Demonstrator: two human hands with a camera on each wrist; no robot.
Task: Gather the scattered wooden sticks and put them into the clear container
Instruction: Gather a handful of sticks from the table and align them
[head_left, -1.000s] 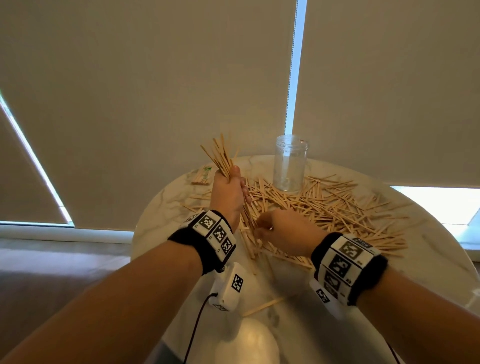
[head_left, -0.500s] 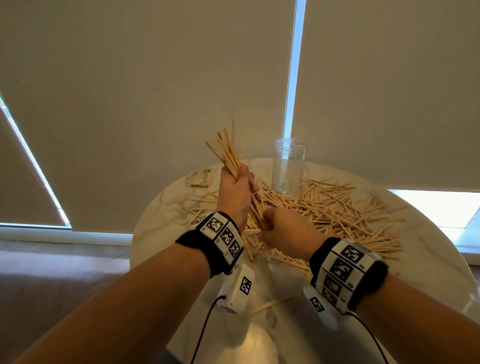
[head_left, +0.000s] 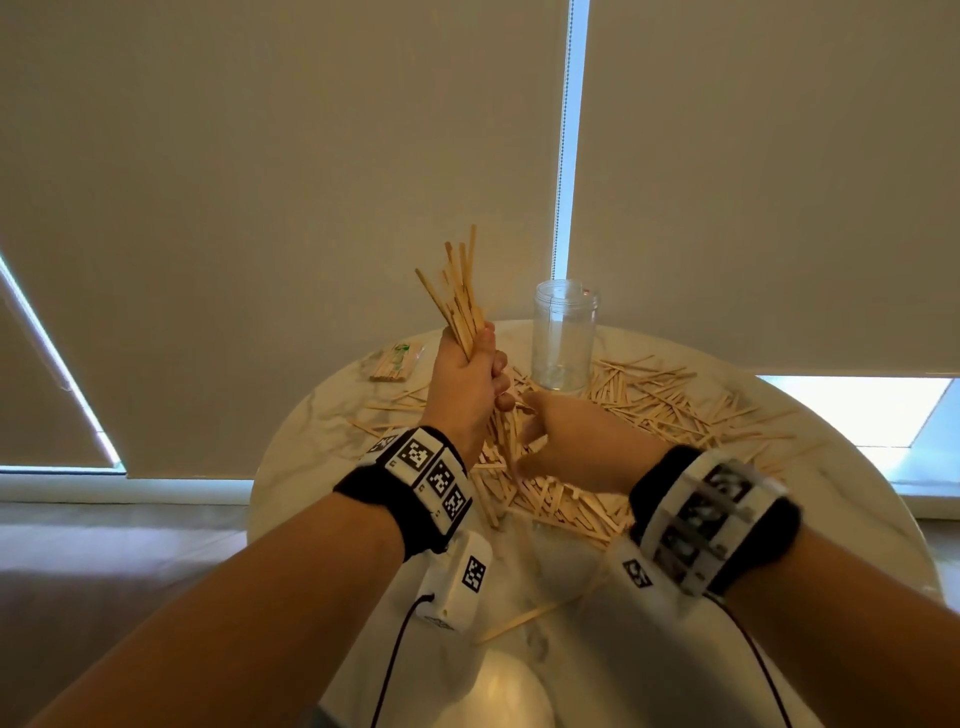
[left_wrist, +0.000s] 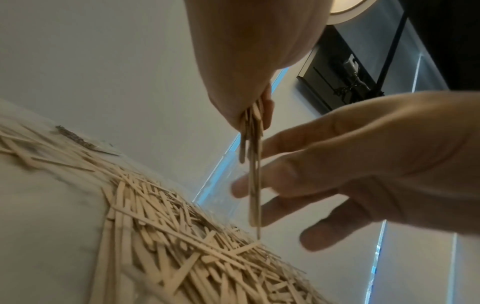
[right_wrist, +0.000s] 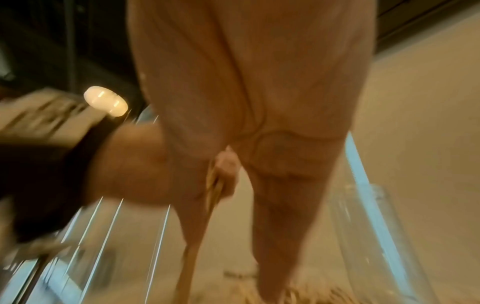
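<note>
My left hand (head_left: 470, 384) is fisted round a bundle of wooden sticks (head_left: 460, 299), upright above the pile (head_left: 649, 410) scattered on the table. My right hand (head_left: 566, 441) is beside the bundle's lower ends, fingers (left_wrist: 272, 142) spread, holding nothing. The clear container (head_left: 563, 335) stands just behind, seemingly empty. I should square the bottom ends against my right palm before tipping them in, or strays will catch the rim. The round marble table (head_left: 857, 509) sits before drawn beige blinds (head_left: 260, 182).
</note>
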